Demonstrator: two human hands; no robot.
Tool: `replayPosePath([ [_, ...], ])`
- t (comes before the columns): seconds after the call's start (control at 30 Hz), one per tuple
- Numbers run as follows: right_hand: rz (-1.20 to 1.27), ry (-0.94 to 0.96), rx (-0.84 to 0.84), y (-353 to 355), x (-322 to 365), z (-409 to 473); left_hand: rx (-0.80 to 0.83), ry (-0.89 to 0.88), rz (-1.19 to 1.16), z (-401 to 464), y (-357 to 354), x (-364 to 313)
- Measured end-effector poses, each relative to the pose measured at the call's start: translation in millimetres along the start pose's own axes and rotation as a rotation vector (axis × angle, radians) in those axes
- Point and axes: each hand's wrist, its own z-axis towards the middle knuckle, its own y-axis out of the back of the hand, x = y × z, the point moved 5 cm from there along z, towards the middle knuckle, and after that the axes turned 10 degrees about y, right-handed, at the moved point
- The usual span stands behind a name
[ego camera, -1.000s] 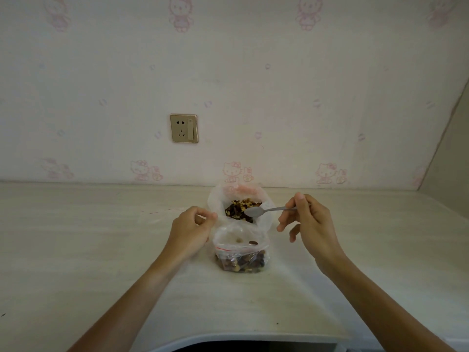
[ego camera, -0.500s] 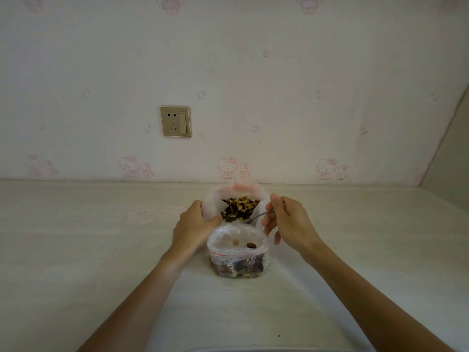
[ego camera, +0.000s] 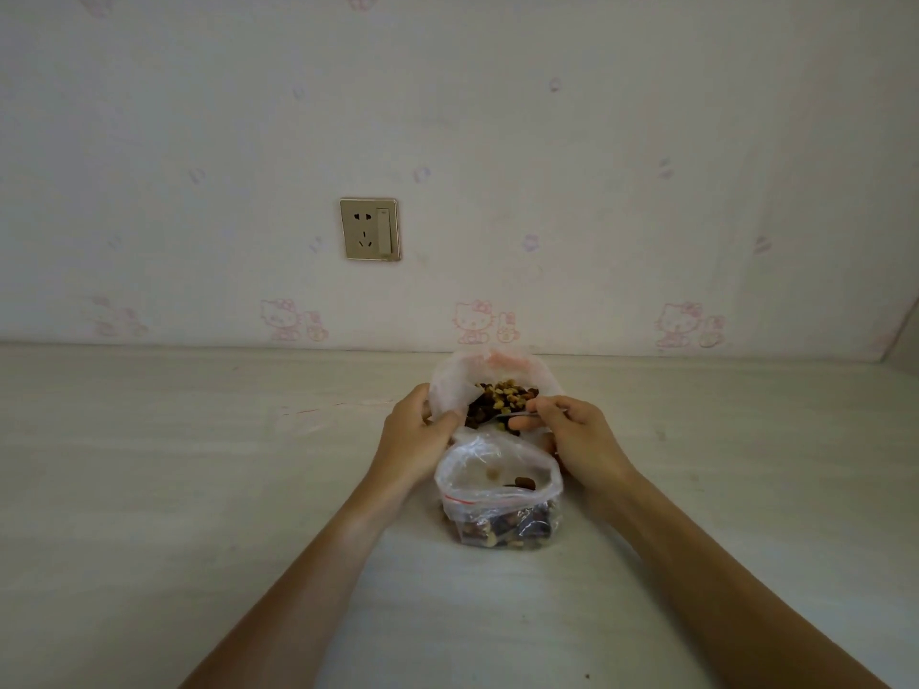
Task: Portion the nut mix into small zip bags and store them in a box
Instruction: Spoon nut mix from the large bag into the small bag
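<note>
A large clear plastic bag [ego camera: 447,385] holding the nut mix [ego camera: 502,397] stands near the wall on the pale table [ego camera: 199,464]. My left hand [ego camera: 415,432] grips its left rim and holds it apart. My right hand [ego camera: 577,440] pinches a metal spoon [ego camera: 517,416] whose bowl is dipped into the nut mix. In front of it stands a small zip bag [ego camera: 500,494] with a red zip line, mouth wide, with nuts in its bottom.
A wall with pink cartoon-cat wallpaper rises behind the table, with a beige socket plate [ego camera: 370,229] on it. A darker side wall [ego camera: 905,350] closes the far right corner. No box is in view.
My right hand has carried the spoon left and down into the large bag. My left hand has moved from beside the bag to grip its rim. The view has tilted slightly.
</note>
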Motion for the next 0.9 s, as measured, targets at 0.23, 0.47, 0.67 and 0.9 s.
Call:
replayPosePath([
  [0.23, 0.095, -0.054, -0.06, 6, -3, -6, 0.076, 0.029, -0.193, 2, -3, 6],
  [0.47, 0.169, -0.078, -0.121, 16, -2, -7, 0.103, 0.016, -0.257, 0, -2, 5],
  [0.67, 0.222, -0.087, -0.159, 24, 1, -11, -0.079, -0.063, -0.011, -2, 10, -3],
  [0.9, 0.099, 0.0, -0.15, 36, 25, -21, -0.285, -0.072, 0.078, -9, 24, -1],
])
